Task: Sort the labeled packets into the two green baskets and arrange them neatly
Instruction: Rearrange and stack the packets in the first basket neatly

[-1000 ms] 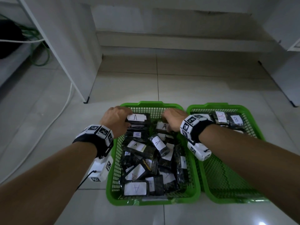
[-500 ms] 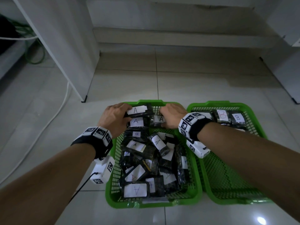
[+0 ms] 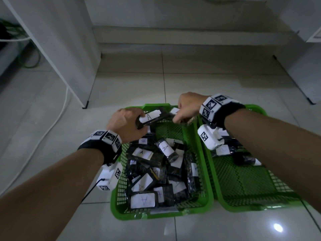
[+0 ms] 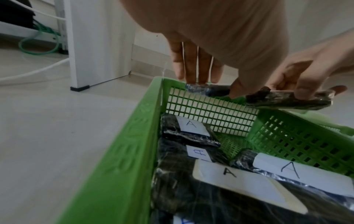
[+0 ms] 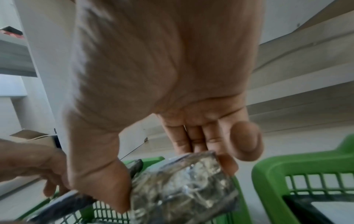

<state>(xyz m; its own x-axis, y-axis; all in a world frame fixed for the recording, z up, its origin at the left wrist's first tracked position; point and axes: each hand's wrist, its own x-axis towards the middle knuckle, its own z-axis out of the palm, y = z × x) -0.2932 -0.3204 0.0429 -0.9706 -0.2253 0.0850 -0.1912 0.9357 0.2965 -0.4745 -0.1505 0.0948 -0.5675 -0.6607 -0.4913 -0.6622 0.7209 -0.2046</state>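
Two green baskets stand side by side on the floor. The left basket holds several dark wrapped packets with white "A" labels. My left hand grips a packet labelled A above the basket's far end; in the left wrist view its fingertips pinch that packet. My right hand holds a second packet just above the far rim, beside the first. The right basket has a few packets at its far end, mostly hidden by my right arm.
A white cabinet panel stands on the tiled floor at left, with a white cable and green hose beyond it. A white unit stands at right. Bare tiles lie past the baskets.
Both hands have lifted from the far end of the left basket, each carrying a packet up above the rim; bare mesh now shows where they lay.
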